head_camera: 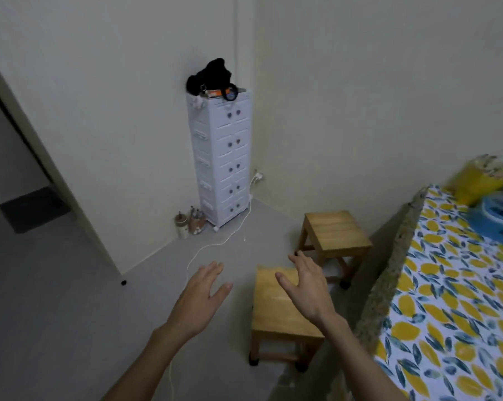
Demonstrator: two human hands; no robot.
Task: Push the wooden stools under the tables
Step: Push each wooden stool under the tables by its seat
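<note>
Pale wood, slatted on top and square, made up both stools, each on four short legs tipped with dark feet. The near stool (282,311) stood on the floor just beside the table (389,287), its seat wholly out in the open. The far stool (335,233) stood further along the same table edge, toward the corner, also clear of the tabletop and set a little apart from the near one.

The table had a speckled, stone-like edge and a cloth (452,299) printed with yellow lemons and blue leaves. At its far end lay a blue plastic container (501,218) and a yellow bag (475,180) (contents too blurred to make out).

Both hands were empty, with fingers spread wide. The right hand (308,287) hovered above the near stool's seat on the side away from the table; whether it touched the wood could not be told. The left hand (204,296) hung over bare floor, further from the table.

The floor (71,314) was plain grey. Away from the table, in the corner of the cream walls, stood a tall white drawer tower (221,163) with a black bag (212,76) on top, small jars (189,224) at its foot and a white cable (215,244) trailing across the floor.
</note>
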